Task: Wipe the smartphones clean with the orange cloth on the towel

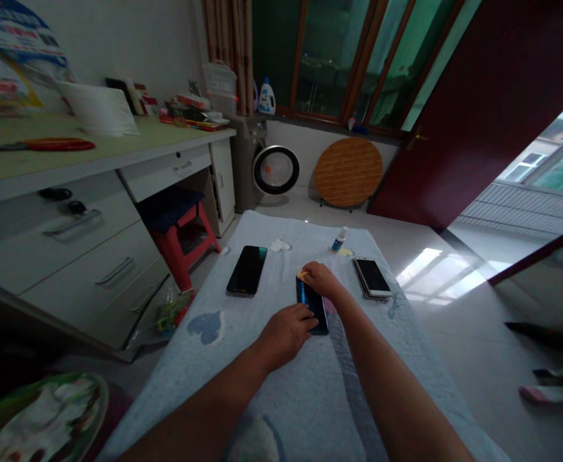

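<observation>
Left hand (285,332): centre frame, palm down, fingers pressed on the near end of the dark phone (312,307); steadying, not wrapped round it.
Right hand (320,279): at the phone's far end, fingers pinched on a small yellow-orange piece (303,275).
Dark phone: centre frame, flat on pale blue cloth (281,398).
Left of centre: black phone (247,269), face up.
Right of centre: white phone (372,277).
Above centre: small bottle (339,239), white wad (280,245).

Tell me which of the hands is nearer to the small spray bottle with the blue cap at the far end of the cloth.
Right. The right hand lies just before the small spray bottle with the blue cap; the left hand rests farther back.
</observation>
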A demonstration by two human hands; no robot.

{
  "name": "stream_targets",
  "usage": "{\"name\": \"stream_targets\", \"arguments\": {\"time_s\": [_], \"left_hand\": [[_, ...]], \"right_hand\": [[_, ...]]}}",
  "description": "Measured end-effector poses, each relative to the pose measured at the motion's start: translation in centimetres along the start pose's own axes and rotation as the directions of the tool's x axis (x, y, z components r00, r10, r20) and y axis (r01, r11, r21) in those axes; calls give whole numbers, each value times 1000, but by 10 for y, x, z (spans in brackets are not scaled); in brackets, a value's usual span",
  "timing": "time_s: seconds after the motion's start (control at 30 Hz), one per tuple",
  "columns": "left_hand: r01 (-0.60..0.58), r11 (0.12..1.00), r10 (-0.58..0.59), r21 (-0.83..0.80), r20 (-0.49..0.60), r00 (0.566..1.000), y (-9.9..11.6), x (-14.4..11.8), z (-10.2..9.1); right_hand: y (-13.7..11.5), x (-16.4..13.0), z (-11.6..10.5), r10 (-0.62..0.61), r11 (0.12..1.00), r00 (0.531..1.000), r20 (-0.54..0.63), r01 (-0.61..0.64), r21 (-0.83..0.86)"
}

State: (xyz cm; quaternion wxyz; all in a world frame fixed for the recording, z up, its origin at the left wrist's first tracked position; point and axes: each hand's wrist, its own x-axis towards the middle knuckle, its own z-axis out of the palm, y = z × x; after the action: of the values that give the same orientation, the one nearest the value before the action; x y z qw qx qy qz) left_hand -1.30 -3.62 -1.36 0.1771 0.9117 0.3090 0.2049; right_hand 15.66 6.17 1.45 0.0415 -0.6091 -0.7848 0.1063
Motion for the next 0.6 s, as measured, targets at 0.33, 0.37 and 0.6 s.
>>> {"name": "stream_targets", "arguments": {"time_s": [0.33,0.37,0.6], "left_hand": [[6,1000,-6,1,-23,1000,2,-1,-1],[13,1000,-13,5,-25,1000,2,-1,0],[27,1000,-28,-9,-23,999,1,-1,4]], "right_hand": [[-12,7,6,36,994,997,-67,-42,-96],[-10,6,4,40,992,997,-62,-47,-119],[8,3,-7,102,979,995,1,-100,-179]]}}
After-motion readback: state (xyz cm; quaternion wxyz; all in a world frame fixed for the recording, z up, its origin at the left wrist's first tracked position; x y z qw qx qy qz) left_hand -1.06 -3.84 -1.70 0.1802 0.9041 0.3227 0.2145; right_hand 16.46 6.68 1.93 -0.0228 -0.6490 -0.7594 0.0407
